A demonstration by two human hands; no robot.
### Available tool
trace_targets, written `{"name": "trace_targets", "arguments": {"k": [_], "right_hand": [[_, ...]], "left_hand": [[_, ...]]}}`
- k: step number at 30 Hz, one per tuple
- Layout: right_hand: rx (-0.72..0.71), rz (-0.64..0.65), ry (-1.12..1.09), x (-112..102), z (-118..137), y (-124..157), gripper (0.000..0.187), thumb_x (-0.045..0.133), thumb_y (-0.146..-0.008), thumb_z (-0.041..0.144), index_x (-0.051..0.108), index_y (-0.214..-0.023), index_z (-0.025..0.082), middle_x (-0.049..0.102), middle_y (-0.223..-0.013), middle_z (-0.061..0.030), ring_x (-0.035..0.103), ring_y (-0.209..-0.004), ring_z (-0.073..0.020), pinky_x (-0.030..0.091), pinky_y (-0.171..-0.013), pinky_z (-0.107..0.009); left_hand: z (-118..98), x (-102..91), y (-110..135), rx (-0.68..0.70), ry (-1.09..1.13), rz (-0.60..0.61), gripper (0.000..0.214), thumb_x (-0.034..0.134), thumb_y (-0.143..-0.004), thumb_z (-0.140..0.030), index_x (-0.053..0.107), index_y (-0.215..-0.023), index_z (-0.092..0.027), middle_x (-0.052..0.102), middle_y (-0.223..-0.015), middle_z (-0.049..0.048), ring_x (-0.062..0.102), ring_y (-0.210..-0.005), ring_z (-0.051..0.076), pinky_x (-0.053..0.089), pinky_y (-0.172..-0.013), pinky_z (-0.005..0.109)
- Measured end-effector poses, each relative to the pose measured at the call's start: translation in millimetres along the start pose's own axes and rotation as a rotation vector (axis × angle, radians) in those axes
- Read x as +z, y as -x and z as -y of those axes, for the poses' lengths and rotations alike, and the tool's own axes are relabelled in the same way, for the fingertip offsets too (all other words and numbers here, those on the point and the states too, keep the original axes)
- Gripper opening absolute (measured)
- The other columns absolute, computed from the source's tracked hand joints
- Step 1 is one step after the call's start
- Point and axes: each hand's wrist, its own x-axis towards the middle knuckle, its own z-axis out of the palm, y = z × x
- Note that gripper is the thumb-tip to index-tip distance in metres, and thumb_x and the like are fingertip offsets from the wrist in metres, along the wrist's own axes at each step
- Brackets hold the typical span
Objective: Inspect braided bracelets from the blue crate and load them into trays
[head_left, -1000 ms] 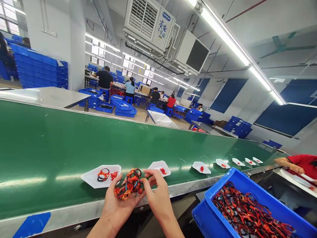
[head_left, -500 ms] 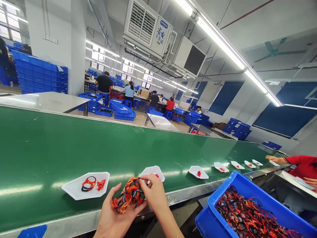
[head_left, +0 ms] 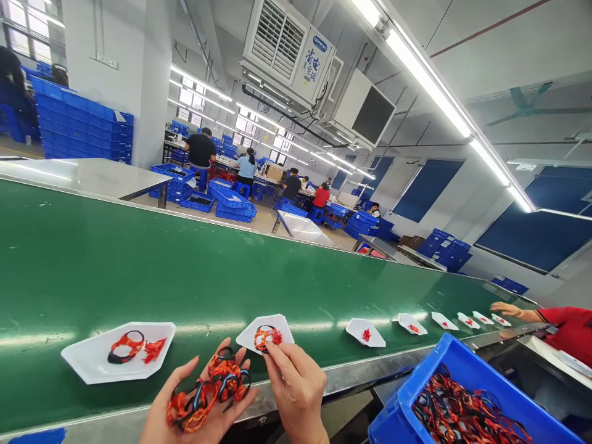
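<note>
On the upturned palm of my left hand (head_left: pixel 160 412) lies a bunch of orange-and-black braided loop bands (head_left: pixel 197 407), fingers half curled around it. My right hand (head_left: pixel 301 385) pinches one orange-and-black loop band (head_left: pixel 261 336) between thumb and fingertips. That band is over a white angular tray (head_left: pixel 247 333) on the green conveyor belt (head_left: pixel 194 265); whether it touches the tray I cannot tell. Further left, another white tray (head_left: pixel 86 361) carries a loop band (head_left: pixel 124 348) beside a small red tassel-like piece (head_left: pixel 154 350).
Several white trays (head_left: pixel 356 336) with small red pieces line the belt to the right. A blue bin (head_left: pixel 393 410) full of loop bands stands below the belt's near edge. At far right, a co-worker's hand (head_left: pixel 509 308) reaches over the belt. Tables and seated people are behind.
My right hand has drawn one loop band away from the bunch and brought it over the tray. My left hand has lowered leftward with the rest. The nearest trays have shifted left.
</note>
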Motion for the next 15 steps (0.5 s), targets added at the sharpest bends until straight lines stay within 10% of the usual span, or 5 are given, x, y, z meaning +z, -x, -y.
{"name": "trace_targets", "arguments": {"k": [8,15], "right_hand": [[0.064,0.14,0.014,17.1,-4.5,8.6,0.022,0.058,-0.084,0.013,0.066,-0.102,0.022,0.068,-0.085,-0.003,0.062,-0.072,-0.0135,0.045,-0.066,-0.023],[0.497,0.392,-0.234,11.0,15.9,-9.0,0.022,0.053,-0.086,0.024,0.061,-0.106,0.024,0.063,-0.086,0.0002,0.055,-0.059,-0.0088,0.042,-0.056,-0.02]], "left_hand": [[-19.6,-12.5,-4.6,0.05,0.056,0.02,0.057,0.054,-0.075,-0.024,0.045,-0.13,-0.012,0.055,-0.124,0.0241,0.054,-0.111,0.039,0.04,-0.088,0.068],[-21.4,-20.7,-1.5,0.0,0.124,0.053,0.059,0.059,-0.075,-0.022,0.044,-0.131,-0.011,0.054,-0.126,0.0228,0.052,-0.113,0.038,0.036,-0.093,0.069]]}}
